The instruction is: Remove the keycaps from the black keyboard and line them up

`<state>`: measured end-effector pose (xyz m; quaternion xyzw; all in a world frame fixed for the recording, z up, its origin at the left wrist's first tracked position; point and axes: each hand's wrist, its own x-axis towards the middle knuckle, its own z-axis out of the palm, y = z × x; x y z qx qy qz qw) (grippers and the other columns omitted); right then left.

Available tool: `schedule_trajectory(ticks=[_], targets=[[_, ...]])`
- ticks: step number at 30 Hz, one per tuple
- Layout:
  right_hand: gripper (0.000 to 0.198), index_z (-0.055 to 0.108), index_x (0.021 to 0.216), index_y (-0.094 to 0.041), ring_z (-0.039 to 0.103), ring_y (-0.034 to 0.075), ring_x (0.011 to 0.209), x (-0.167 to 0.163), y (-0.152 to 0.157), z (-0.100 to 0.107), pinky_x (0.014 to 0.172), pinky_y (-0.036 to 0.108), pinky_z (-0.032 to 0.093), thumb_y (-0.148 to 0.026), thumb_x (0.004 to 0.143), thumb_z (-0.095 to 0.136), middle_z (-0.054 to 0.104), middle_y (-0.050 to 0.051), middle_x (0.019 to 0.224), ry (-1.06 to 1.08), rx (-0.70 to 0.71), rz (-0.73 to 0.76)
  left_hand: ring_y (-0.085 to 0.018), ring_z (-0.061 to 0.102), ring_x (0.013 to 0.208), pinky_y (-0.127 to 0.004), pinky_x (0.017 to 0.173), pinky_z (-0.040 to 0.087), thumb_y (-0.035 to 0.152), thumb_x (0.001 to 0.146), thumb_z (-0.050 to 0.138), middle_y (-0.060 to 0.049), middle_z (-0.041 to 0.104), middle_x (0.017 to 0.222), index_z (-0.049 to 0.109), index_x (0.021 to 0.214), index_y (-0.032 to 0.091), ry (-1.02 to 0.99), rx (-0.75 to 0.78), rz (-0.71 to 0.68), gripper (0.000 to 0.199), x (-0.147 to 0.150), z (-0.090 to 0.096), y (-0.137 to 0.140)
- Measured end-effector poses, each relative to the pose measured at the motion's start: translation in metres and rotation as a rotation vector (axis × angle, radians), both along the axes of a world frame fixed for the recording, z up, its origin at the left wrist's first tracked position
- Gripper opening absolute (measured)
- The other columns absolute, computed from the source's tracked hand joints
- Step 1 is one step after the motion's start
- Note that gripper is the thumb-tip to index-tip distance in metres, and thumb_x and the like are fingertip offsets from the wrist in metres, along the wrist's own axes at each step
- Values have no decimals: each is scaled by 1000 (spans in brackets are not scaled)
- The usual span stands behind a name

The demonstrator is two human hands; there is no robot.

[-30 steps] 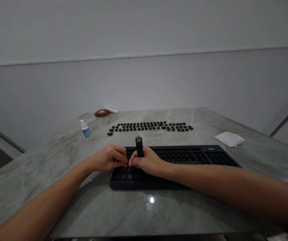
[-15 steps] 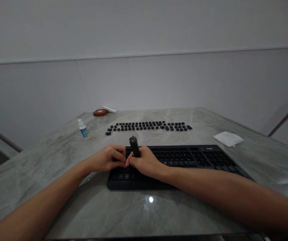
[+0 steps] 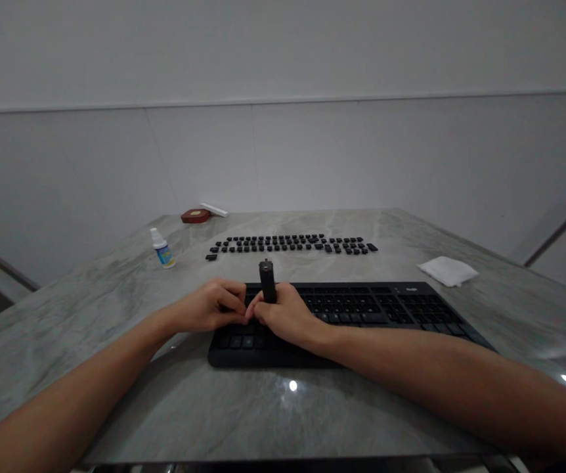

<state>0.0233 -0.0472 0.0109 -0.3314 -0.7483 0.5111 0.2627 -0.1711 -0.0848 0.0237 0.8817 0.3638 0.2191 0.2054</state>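
Right hand (image 3: 285,316) clasping an upright black tool (image 3: 267,280) over the keyboard (image 3: 362,309), left hand (image 3: 211,307) curled, fingertips pressing its left keys, loose keycaps (image 3: 290,244) beyond it.

Plain indoor workspace: marble-look table (image 3: 174,407), bare grey-white wall (image 3: 283,151), keyboard (image 3: 362,309) under repair.

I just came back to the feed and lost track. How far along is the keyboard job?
Done: many keycaps lie in rows on the table beyond the keyboard. In hand: the right hand holds a dark tool upright over the keyboard's left end, the left hand beside it there. Left: the bottle and white cloth lie untouched; how many keys remain seated is unclear.
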Motion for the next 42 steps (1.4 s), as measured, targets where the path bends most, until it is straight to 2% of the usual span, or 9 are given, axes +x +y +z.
schedule_trajectory(ticks=[29,34,39,42], targets=[[20,71,54,-17,44,10,51,1,-1,-1,55,25,34,-10,64,55,49,-4,45,90,-21,-7,-10,55,64,-21,60,42,24,89,63,-2,57,73,75,78,16,-20,5,5,19,-2,-1,-1],[20,62,46,-17,41,10,47,5,0,2,49,25,30,-13,63,53,44,-4,41,182,-100,-150,-9,53,60,-20,56,40,19,92,57,-2,56,71,77,94,20,-14,54,-16,20,5,-2,0],[19,63,46,-16,42,10,49,7,-1,2,50,25,31,-16,61,52,47,-2,44,163,-59,-91,-12,58,67,-21,61,43,13,91,53,-5,61,77,77,83,17,-28,65,-48,25,9,-3,2],[17,62,47,-16,38,10,46,6,0,3,47,25,27,-18,60,52,42,-3,42,201,-92,-120,-11,56,64,-22,60,42,16,91,54,-4,60,74,77,88,18,-83,24,-3,23,4,-4,2]])
